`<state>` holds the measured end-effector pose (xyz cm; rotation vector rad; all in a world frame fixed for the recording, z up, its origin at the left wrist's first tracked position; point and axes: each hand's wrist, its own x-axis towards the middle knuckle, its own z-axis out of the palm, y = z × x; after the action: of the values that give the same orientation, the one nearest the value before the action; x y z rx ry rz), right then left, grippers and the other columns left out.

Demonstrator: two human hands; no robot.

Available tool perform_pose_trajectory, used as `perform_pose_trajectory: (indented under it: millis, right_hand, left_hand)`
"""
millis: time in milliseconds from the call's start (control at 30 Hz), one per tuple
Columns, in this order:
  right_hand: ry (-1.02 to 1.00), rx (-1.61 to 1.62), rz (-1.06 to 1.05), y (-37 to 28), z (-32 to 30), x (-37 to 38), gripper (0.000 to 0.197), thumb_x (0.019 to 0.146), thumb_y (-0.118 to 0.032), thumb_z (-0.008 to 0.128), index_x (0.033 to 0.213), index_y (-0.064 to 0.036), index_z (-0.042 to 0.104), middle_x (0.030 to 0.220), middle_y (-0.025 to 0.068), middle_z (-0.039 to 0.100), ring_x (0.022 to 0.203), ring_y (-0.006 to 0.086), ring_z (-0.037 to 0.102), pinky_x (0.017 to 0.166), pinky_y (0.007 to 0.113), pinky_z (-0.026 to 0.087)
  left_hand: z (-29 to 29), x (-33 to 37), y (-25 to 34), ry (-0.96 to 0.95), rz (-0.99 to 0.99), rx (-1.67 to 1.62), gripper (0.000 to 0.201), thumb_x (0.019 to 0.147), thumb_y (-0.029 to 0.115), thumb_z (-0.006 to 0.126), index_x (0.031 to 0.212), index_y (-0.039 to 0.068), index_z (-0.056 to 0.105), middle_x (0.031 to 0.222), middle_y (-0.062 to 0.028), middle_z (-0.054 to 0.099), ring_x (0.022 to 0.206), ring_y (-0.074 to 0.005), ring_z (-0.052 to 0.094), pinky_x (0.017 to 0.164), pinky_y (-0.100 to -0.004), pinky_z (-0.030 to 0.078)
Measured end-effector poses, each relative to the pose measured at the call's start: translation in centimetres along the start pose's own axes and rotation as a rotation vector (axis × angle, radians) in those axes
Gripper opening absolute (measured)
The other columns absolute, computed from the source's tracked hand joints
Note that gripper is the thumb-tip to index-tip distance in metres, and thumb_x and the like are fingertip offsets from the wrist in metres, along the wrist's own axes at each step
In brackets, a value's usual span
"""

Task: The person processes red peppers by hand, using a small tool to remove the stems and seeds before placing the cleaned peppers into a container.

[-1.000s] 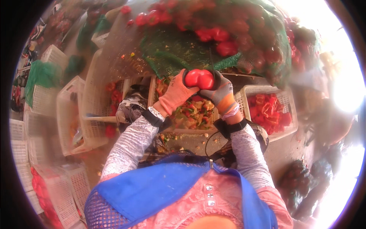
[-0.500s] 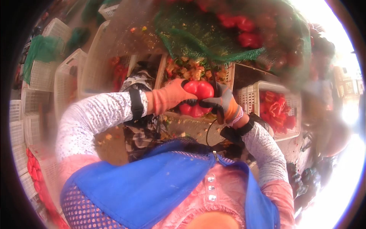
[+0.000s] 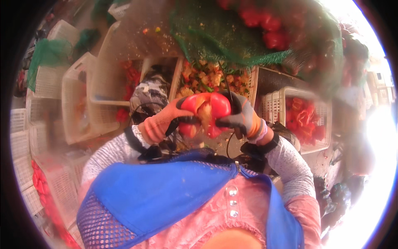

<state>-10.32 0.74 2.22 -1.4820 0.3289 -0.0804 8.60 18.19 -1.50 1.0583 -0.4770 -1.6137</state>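
A large red bell pepper is held up in front of me, split down the middle so that its pale core shows. My left hand, in an orange glove with dark fingertips, is closed around the left part. The right part is gripped by my right hand, in a grey and orange glove. A thin dark strip sticks up beside the right hand; whether it is a blade I cannot tell. Just beyond the pepper stands a crate full of pepper cores and scraps.
At the right, a white crate holds opened red peppers. A green net with whole red peppers lies at the far side. Several white plastic crates stand along the left.
The pepper was closed and whole-looking; now it gapes with its core showing. My left hand has shifted left and down, drawing its side away from the right hand.
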Motion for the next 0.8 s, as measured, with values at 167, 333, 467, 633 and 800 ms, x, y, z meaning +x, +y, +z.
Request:
perform_pose_trajectory:
  millis: [167, 333, 467, 633, 800]
  right_hand:
    - [0.141, 0.500, 0.002, -1.8, -2.1, 2.0, 0.056, 0.075, -0.008, 0.064, 0.129, 0.0011, 0.053, 0.115, 0.0124, 0.064, 0.103, 0.0228, 0.063, 0.091, 0.034, 0.051]
    - [0.087, 0.976, -0.299, -1.9, -5.6, 3.3, 0.063, 0.076, -0.029, 0.068, 0.128, 0.0002, 0.049, 0.120, 0.0204, 0.061, 0.107, 0.0332, 0.062, 0.096, 0.045, 0.052]
    - [0.215, 1.025, -0.291, -1.8, -6.6, 2.3, 0.050, 0.081, -0.031, 0.066, 0.120, -0.0013, 0.054, 0.114, 0.0179, 0.063, 0.099, 0.0313, 0.065, 0.089, 0.044, 0.054]
    - [0.430, 0.962, -0.077, -0.4, -6.4, 1.2, 0.042, 0.090, -0.038, 0.055, 0.117, -0.0057, 0.060, 0.111, 0.0147, 0.066, 0.099, 0.0342, 0.064, 0.086, 0.049, 0.052]
    - [0.605, 1.011, -0.020, -0.4, -5.4, 0.4, 0.042, 0.088, -0.041, 0.060, 0.114, -0.0085, 0.061, 0.105, 0.0110, 0.067, 0.097, 0.0296, 0.064, 0.087, 0.046, 0.052]
  left_hand:
    - [-0.5, 3.5, 1.3, 0.153, 0.355, 0.004, 0.039, 0.085, 0.012, 0.059, 0.122, -0.002, 0.058, 0.103, -0.0100, 0.067, 0.096, -0.0198, 0.065, 0.084, -0.0307, 0.054]
    - [0.5, 4.5, 5.2, -0.027, 0.485, -0.566, 0.040, 0.089, 0.016, 0.057, 0.125, -0.002, 0.055, 0.114, -0.0110, 0.063, 0.103, -0.0235, 0.063, 0.087, -0.0372, 0.054]
    - [2.4, 5.0, 6.3, 0.045, 0.506, -0.438, 0.039, 0.090, 0.002, 0.059, 0.128, -0.001, 0.054, 0.117, -0.0087, 0.063, 0.109, -0.0231, 0.063, 0.097, -0.0363, 0.053]
    - [3.1, 7.3, 5.9, -0.006, 0.479, -0.435, 0.057, 0.087, -0.001, 0.064, 0.140, 0.005, 0.045, 0.116, -0.0055, 0.061, 0.105, -0.0190, 0.062, 0.093, -0.0321, 0.054]
    - [5.4, 10.7, 6.1, -0.030, 0.515, -0.368, 0.052, 0.088, 0.007, 0.066, 0.136, 0.004, 0.046, 0.117, -0.0056, 0.059, 0.107, -0.0196, 0.060, 0.094, -0.0342, 0.052]
